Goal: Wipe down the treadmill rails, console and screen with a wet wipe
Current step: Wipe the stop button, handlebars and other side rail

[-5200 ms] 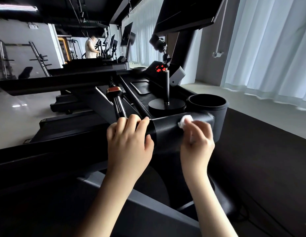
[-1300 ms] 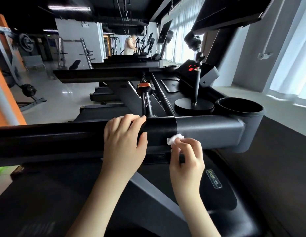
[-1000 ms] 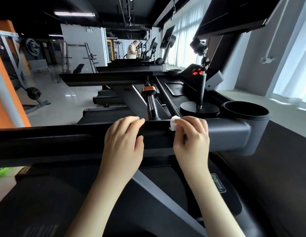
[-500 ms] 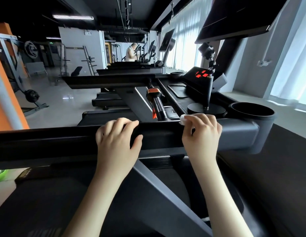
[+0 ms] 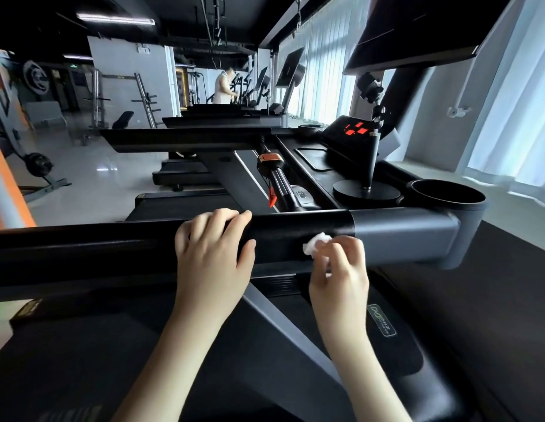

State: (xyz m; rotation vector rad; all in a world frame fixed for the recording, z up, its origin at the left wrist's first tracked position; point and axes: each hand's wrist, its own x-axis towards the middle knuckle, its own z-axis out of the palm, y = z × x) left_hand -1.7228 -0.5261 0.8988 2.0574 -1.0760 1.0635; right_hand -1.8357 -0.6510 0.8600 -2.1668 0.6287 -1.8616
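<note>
The left hand (image 5: 210, 254) lies over the top of the black rail (image 5: 112, 251), its fingers curled over the far edge and its thumb on the near face, gripping it. Just to its right, the right hand (image 5: 338, 266) pinches a small crumpled white wipe (image 5: 316, 243) in bent fingers and holds it against the front of the rail, near the seam where the black sleeve meets the grey end piece (image 5: 405, 236). Behind the rail sit the console (image 5: 347, 138) with red lights, a round-based stand (image 5: 366, 190) and a cup holder (image 5: 447, 196).
</note>
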